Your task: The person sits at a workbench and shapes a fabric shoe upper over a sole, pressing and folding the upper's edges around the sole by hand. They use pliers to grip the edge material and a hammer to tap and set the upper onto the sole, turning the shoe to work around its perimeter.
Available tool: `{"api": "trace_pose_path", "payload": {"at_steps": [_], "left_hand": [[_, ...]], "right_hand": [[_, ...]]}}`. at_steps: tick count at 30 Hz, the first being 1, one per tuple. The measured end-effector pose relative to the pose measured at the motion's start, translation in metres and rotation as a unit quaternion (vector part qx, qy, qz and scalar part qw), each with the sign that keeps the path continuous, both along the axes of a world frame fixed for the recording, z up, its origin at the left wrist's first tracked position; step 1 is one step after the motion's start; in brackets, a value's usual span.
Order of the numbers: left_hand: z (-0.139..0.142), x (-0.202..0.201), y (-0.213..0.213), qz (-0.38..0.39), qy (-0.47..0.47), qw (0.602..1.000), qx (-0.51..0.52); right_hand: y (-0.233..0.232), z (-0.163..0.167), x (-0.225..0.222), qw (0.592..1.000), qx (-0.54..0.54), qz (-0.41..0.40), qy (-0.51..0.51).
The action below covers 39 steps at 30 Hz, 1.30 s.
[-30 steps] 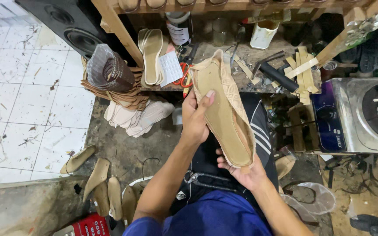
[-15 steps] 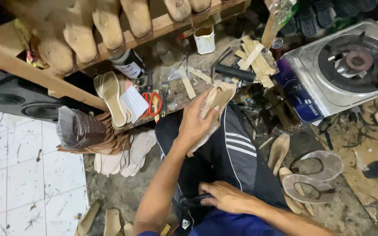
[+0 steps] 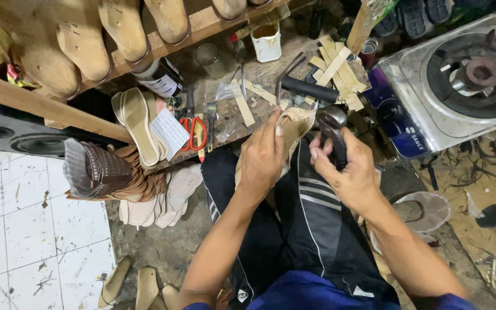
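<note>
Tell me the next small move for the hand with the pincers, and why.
Probably close the dark metal pincers onto the edge of the beige shoe upper. The right hand holds their head right beside that edge, while the left hand steadies the shoe on the lap.

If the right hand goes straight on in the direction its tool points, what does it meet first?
The right hand holds dark pliers pointing up-left. First in that line is the tan sole held by the left hand, apparently already at the jaws; depth is unclear.
</note>
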<state>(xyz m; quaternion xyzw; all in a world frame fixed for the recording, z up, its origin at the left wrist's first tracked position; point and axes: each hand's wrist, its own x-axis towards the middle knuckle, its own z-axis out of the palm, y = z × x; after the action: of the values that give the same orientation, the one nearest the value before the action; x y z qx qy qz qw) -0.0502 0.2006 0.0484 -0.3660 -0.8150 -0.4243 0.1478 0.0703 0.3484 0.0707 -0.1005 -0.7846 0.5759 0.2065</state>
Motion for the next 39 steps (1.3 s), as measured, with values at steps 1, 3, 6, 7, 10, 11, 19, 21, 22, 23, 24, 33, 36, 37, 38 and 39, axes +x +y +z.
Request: {"api": "trace_pose_path", "payload": {"at_steps": [1, 3, 6, 7, 10, 11, 19, 21, 22, 23, 24, 33, 36, 37, 38, 39], "left_hand": [[-0.001, 0.001, 0.0, -0.005, 0.018, 1.0, 0.017], [-0.002, 0.003, -0.001, -0.003, 0.004, 1.0, 0.022], [-0.003, 0.004, -0.004, -0.016, -0.019, 0.999, 0.023], [-0.002, 0.005, -0.005, -0.024, -0.028, 0.999, 0.023], [0.001, 0.005, -0.008, -0.033, -0.01, 0.999, 0.038], [0.003, 0.007, -0.008, -0.029, -0.018, 0.999, 0.032], [0.019, 0.027, -0.008, -0.085, -0.081, 0.993, 0.022], [0.02, 0.023, -0.011, -0.123, -0.097, 0.987, 0.033], [0.019, 0.021, -0.013, -0.139, -0.108, 0.984, 0.036], [0.017, 0.019, -0.014, -0.144, -0.124, 0.981, 0.041], [0.015, 0.017, -0.015, -0.149, -0.14, 0.978, 0.047], [0.001, 0.032, -0.014, -0.151, -0.122, 0.979, 0.059], [0.003, 0.034, -0.017, -0.158, -0.102, 0.981, 0.045], [0.004, 0.034, -0.019, -0.162, -0.097, 0.981, 0.036], [0.005, 0.034, -0.019, -0.162, -0.083, 0.983, 0.027], [0.005, 0.034, -0.02, -0.163, -0.072, 0.984, 0.017]], "right_hand": [[-0.002, 0.004, -0.01, 0.994, 0.1, -0.047, 0.015], [-0.009, 0.009, -0.028, 0.986, 0.141, -0.074, 0.051], [-0.016, 0.011, -0.044, 0.983, 0.142, -0.077, 0.085], [-0.017, 0.011, -0.048, 0.984, 0.132, -0.072, 0.092], [-0.018, 0.01, -0.05, 0.976, 0.173, -0.082, 0.107], [-0.019, 0.009, -0.049, 0.972, 0.188, -0.084, 0.114], [-0.01, -0.002, -0.024, 0.987, 0.101, -0.122, -0.011], [0.008, 0.0, -0.014, 0.99, -0.142, -0.009, -0.017], [0.017, 0.001, -0.006, 0.963, -0.263, 0.051, -0.021], [0.024, 0.003, 0.005, 0.958, -0.268, 0.093, -0.047], [0.032, 0.004, 0.016, 0.95, -0.272, 0.135, -0.073], [0.043, 0.005, 0.026, 0.881, -0.297, 0.3, -0.215], [0.05, 0.015, 0.022, 0.822, -0.417, 0.297, -0.251], [0.053, 0.019, 0.021, 0.79, -0.467, 0.299, -0.261], [0.058, 0.023, 0.019, 0.779, -0.472, 0.303, -0.28], [0.064, 0.026, 0.017, 0.767, -0.479, 0.305, -0.299]]}}
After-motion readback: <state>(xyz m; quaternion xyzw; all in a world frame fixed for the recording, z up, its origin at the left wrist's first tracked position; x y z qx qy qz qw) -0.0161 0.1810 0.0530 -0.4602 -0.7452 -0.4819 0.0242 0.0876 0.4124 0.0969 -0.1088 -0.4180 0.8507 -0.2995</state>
